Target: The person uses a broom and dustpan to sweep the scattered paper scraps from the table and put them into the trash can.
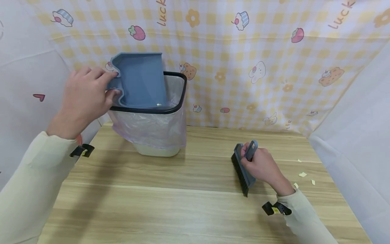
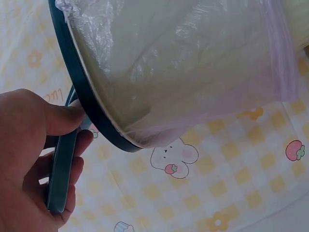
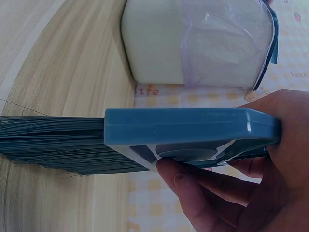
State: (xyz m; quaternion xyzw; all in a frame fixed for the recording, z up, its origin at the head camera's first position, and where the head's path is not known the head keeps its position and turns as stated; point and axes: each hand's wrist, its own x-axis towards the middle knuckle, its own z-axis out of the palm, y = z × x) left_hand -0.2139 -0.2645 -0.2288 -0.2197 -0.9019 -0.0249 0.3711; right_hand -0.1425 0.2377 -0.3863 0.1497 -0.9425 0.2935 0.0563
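At the trash bin my left hand [image 1: 88, 93] grips the handle of a blue dustpan [image 1: 141, 81]. The pan is tilted, its front edge reaching down inside the bin's mouth. One small pale scrap [image 1: 159, 104] shows at its lower edge. In the left wrist view the fingers curl round the dustpan handle [image 2: 62, 174], beside the bin's dark rim. Over the right part of the table, my right hand [image 1: 262, 164] holds a blue hand brush [image 1: 243, 169] by its handle. Dark bristles [image 3: 58, 145] point toward the tabletop; whether they touch it, I cannot tell.
The white bin [image 1: 158, 150] with a black rim and clear purple-edged liner [image 1: 146, 127] stands at the table's back left. Several pale scraps [image 1: 302, 174] lie on the wooden table [image 1: 158, 210] right of the brush. A checked cloth [image 1: 219, 61] hangs behind, white cloth [image 1: 353, 135] at the sides.
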